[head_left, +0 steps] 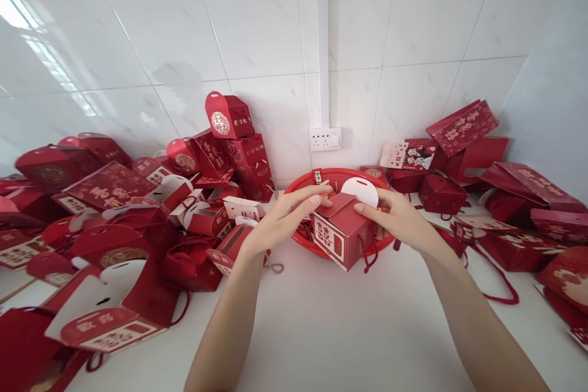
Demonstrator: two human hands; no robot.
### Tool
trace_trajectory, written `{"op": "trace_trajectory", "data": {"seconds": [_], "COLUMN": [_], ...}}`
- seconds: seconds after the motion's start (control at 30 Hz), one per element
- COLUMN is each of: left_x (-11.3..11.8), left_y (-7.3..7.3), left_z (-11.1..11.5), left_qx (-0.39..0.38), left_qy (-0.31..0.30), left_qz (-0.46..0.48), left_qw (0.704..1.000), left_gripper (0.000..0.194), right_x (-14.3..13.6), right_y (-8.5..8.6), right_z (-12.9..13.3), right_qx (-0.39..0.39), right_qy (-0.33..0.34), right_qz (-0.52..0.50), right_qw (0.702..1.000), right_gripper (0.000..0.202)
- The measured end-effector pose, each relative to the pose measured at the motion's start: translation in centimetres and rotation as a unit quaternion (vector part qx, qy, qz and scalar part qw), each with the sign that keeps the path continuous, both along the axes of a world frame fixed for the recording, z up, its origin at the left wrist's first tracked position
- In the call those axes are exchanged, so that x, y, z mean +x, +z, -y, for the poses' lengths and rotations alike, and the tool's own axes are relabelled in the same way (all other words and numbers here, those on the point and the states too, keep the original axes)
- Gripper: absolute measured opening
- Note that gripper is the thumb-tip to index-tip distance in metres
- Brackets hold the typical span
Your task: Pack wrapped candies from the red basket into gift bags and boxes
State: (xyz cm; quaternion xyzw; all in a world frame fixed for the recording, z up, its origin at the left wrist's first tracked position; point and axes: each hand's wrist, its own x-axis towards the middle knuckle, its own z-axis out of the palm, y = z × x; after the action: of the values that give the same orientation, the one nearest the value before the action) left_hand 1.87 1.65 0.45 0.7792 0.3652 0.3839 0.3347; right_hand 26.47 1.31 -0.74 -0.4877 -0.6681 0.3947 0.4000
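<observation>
A red cardboard gift box (351, 226) with a cream printed front and a dark red cord handle sits tilted at the near edge of the orange-red plastic basket (301, 182). Its white-lined rounded flap (361, 191) stands up at the back, while another red flap lies folded over the top. My left hand (287, 214) is at the box's upper left, thumb and fingers closed about the top edge. On the right side, my right hand (397, 217) grips the box with its thumb on top; its other fingers are partly hidden behind. Small red items show inside the basket.
Many red gift boxes (133, 226) crowd the left of the white table (331, 324), some stacked against the tiled wall. More boxes (514, 214) lie on the right, with a loose red cord (498, 297). A wall socket (325, 138) is behind the basket.
</observation>
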Motion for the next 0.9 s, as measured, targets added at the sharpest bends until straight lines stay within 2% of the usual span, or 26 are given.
{"op": "trace_trajectory", "data": {"seconds": [0.17, 0.27, 0.37, 0.5, 0.7, 0.9], "left_x": [-0.4, -0.1, 0.4, 0.7, 0.7, 0.7], "left_y": [0.2, 0.0, -0.3, -0.7, -1.7, -2.1], "left_z": [0.2, 0.1, 0.0, -0.2, -1.0, -1.4], "left_qx": [0.008, 0.043, 0.065, 0.081, 0.042, 0.023], "left_qy": [-0.038, -0.014, 0.014, -0.003, -0.054, -0.061], "left_qz": [-0.025, -0.022, -0.007, -0.005, 0.035, 0.042], "left_qw": [0.999, 0.999, 0.998, 0.997, 0.997, 0.997], "left_gripper": [0.044, 0.036, 0.029, 0.025, 0.061, 0.062], "right_x": [0.4, 0.6, 0.6, 0.5, 0.7, 0.9], "right_y": [-0.5, -0.6, -0.5, -0.4, -0.2, -0.4], "right_z": [-0.4, -0.5, -0.3, -0.2, 0.2, 0.1], "right_qx": [0.029, 0.062, 0.062, 0.096, 0.103, 0.09], "right_qy": [0.041, 0.084, 0.106, 0.108, 0.116, 0.103], "right_qz": [-0.013, -0.005, 0.004, 0.035, 0.08, 0.094], "right_qw": [0.999, 0.995, 0.992, 0.989, 0.985, 0.986], "right_gripper": [0.041, 0.044, 0.05, 0.051, 0.054, 0.058]}}
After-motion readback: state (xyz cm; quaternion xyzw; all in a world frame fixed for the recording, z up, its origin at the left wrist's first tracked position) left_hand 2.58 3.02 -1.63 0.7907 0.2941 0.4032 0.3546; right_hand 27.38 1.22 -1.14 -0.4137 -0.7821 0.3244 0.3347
